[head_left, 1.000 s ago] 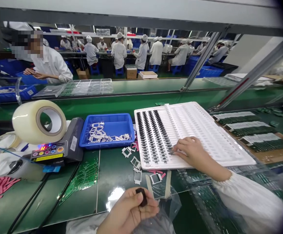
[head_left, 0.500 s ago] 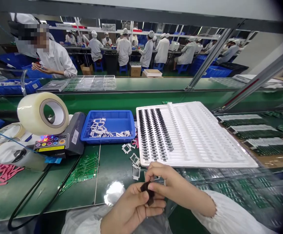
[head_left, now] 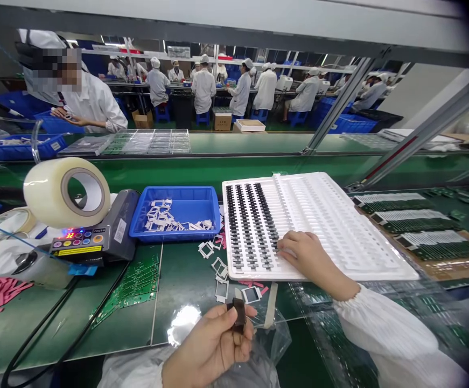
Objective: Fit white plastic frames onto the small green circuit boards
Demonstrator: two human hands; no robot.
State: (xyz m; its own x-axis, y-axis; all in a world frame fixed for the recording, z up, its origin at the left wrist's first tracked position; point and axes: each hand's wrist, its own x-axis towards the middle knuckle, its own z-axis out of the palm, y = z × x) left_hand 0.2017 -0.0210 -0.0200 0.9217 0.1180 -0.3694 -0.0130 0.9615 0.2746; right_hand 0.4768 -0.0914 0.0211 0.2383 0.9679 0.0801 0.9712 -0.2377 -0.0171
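My left hand point(head_left: 208, 347) is low at the front edge of the bench, shut on a small dark component point(head_left: 239, 315) between thumb and fingers. My right hand point(head_left: 310, 258) rests on a white plastic tray point(head_left: 331, 226), its fingertips at the rows of black components point(head_left: 250, 226). Whether those fingers pinch a component is hidden. Loose metal frames point(head_left: 220, 275) lie on the green bench between the tray and my left hand, and a clear plastic bag point(head_left: 266, 350) sits beside that hand.
A blue bin point(head_left: 173, 194) of metal frames stands left of the white tray, beside a tape dispenser point(head_left: 92, 231) and a large tape roll point(head_left: 67, 191). Green circuit boards point(head_left: 127, 285), pink pieces point(head_left: 2, 293) and a board-filled tray point(head_left: 415, 226) lie nearby. A co-worker sits beyond the glass divider.
Half a second ago my right hand was at my left hand, touching the dark component. It has moved back up onto the white tray. My left hand stays nearly in place.
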